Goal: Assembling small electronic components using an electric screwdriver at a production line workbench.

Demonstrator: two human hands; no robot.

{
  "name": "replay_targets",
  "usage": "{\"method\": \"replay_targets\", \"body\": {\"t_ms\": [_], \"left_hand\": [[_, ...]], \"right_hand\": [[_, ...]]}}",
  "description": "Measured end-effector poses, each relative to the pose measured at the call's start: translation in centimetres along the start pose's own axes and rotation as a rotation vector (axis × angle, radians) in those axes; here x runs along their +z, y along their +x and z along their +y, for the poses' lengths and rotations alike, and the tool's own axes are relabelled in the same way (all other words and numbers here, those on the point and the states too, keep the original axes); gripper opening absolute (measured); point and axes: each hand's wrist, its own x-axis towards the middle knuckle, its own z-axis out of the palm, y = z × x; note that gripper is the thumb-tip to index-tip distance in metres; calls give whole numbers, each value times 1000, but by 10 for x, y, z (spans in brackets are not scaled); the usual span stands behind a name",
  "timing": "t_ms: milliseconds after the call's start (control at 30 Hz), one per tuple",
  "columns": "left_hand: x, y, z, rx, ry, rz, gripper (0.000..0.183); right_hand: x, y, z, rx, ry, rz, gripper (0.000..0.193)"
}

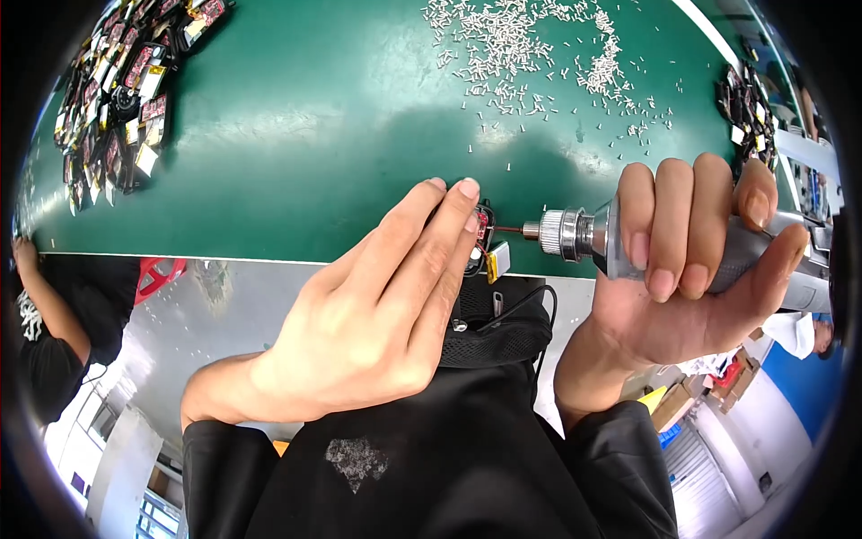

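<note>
My left hand [377,287] lies over a small black electronic device [486,220] at the near edge of the green table. Its fingers grip the device and hide most of it. A bit of red circuit board shows past the fingertips, and a silver-and-yellow battery pouch [498,260] hangs from it by the edge. In my right hand [691,260] is a grey electric screwdriver [612,242], held level, fingers wrapped round its body. The thin bit points left and its tip meets or nearly meets the device; exact contact is too small to tell.
Many loose small screws [503,45] are scattered across the far middle of the green table [296,171]. A heap of similar black devices [117,99] covers the far left, with another pile [747,112] at the far right. Another person's arm [54,305] rests by the left edge.
</note>
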Motion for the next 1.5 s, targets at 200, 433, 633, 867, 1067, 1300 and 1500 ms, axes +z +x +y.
{"method": "replay_targets", "body": {"t_ms": [200,433,633,867,1067,1300,1500], "left_hand": [[9,-1,-1,-14,-38,84,31],[14,-2,0,-21,-81,128,28],[13,0,-3,-27,-135,134,31],[-6,1,-5,-44,-105,31,38],[-17,-2,-6,-17,-164,-54,46],[-91,-32,-98,-482,390,421,34],[-103,-32,-172,-603,864,336,29]], "right_hand": [[-1,-1,4,41,-61,36,28],[-1,0,-3,111,-168,-32,26],[-2,14,6,132,-208,-234,28],[15,19,8,84,-448,-171,24],[6,16,15,3,-111,-289,23],[-25,-35,-15,-185,63,56,17],[-31,-52,1,-78,154,221,14]]}}
